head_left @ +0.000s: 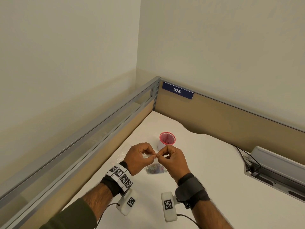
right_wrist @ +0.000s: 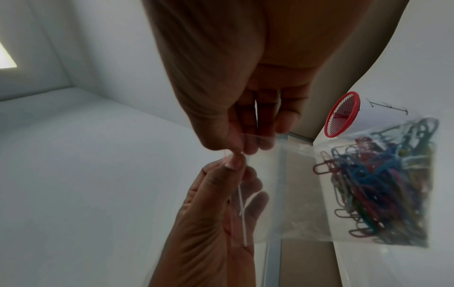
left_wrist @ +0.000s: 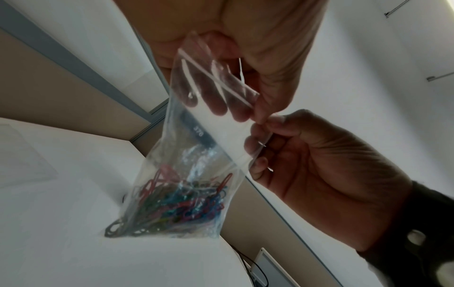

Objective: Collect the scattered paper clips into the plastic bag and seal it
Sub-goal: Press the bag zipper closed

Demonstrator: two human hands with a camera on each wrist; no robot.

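Note:
A clear zip bag (left_wrist: 203, 134) hangs between my two hands over the white desk (head_left: 206, 171). Its bottom is full of coloured paper clips (left_wrist: 176, 202), also seen as the paper clips (head_left: 156, 169) below my wrists and the paper clips (right_wrist: 383, 184). My left hand (head_left: 152, 156) pinches the bag's zip strip (left_wrist: 218, 77) near the middle. My right hand (head_left: 159, 156) pinches the same top edge right beside it, thumbs almost touching. No loose clips show on the desk. The bag's bottom sits at or just above the desk; I cannot tell which.
A red mesh cup (head_left: 167, 138) stands just behind my hands. Another clear plastic sheet (head_left: 121, 155) lies to the left. Tan partition walls with a blue "376" label (head_left: 177, 91) close the far corner. A grey cable tray (head_left: 272, 167) with wires sits at the right.

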